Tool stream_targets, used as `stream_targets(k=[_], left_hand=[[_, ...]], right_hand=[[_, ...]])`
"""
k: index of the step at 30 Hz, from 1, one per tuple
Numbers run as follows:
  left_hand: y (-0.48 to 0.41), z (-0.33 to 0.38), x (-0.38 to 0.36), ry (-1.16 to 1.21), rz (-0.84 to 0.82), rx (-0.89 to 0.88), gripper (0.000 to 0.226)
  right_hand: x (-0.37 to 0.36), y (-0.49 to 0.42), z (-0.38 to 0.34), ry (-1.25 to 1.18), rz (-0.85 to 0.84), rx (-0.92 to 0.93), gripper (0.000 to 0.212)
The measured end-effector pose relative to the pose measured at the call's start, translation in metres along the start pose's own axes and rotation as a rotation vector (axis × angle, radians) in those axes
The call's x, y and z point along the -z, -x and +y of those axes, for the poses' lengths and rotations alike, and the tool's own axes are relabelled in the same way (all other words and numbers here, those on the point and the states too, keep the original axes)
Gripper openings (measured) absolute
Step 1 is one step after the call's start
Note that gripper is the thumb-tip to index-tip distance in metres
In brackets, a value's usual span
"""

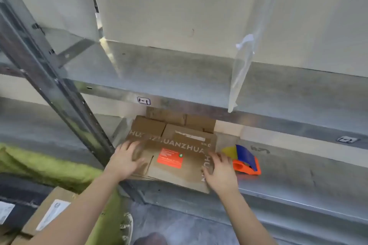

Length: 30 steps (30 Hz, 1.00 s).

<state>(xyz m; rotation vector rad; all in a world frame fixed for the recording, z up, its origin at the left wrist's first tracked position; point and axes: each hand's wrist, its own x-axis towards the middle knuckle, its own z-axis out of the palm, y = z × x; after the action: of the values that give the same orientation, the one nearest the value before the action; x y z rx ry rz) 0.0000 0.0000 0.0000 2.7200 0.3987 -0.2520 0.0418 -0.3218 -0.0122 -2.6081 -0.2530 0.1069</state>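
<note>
Orange tape dispenser point(246, 162) sits on metal shelf point(302, 183).

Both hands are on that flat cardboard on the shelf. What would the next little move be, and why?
Probably curl the fingers round the side edges of the flattened cardboard box and draw it forward off the metal shelf. The left hand and right hand lie at its opposite sides, fingers fairly straight, not gripping yet. A tape dispenser waits beside it.

Warehouse: steel racking point(65, 93), flattened cartons point(179, 145), tape dispenser point(246, 160).
</note>
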Motion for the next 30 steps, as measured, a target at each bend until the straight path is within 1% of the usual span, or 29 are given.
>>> stream_targets(k=[2,5,6,8,12,17,20,23,26,30], left_hand=[[-0.007,-0.008,0.002,0.045,-0.007,0.025,0.070],[-0.018,-0.017,0.003,0.156,-0.079,0.107,0.072],[-0.020,-0.017,0.004,0.160,-0.098,0.124,0.073],[-0.025,-0.018,0.006,0.147,-0.093,0.133,0.074],[-0.032,-0.022,0.008,0.132,-0.116,0.163,0.075],[-0.039,-0.022,0.013,0.264,-0.150,0.204,0.085],[-0.040,-0.022,0.018,0.387,-0.131,0.213,0.083],[-0.037,-0.026,0.018,0.444,-0.118,0.192,0.077],[-0.034,-0.030,0.020,0.534,-0.086,0.180,0.076],[-0.027,-0.025,0.032,0.736,-0.105,0.162,0.071]], right_hand=[[-0.008,0.004,0.000,-0.068,0.034,-0.070,0.054],[-0.022,0.010,0.000,-0.155,-0.049,-0.185,0.060],[-0.025,0.008,-0.001,-0.189,-0.083,-0.222,0.065],[-0.027,0.004,-0.005,-0.236,-0.099,-0.259,0.074],[-0.028,-0.002,-0.011,-0.278,-0.087,-0.343,0.079],[-0.026,-0.005,-0.011,-0.256,-0.094,-0.382,0.076],[-0.021,-0.005,-0.007,-0.259,-0.090,-0.404,0.074],[-0.015,-0.003,-0.007,-0.256,-0.067,-0.395,0.074],[-0.005,0.000,-0.008,-0.329,-0.033,-0.398,0.074],[0.020,0.003,-0.007,-0.460,-0.015,-0.368,0.074]])
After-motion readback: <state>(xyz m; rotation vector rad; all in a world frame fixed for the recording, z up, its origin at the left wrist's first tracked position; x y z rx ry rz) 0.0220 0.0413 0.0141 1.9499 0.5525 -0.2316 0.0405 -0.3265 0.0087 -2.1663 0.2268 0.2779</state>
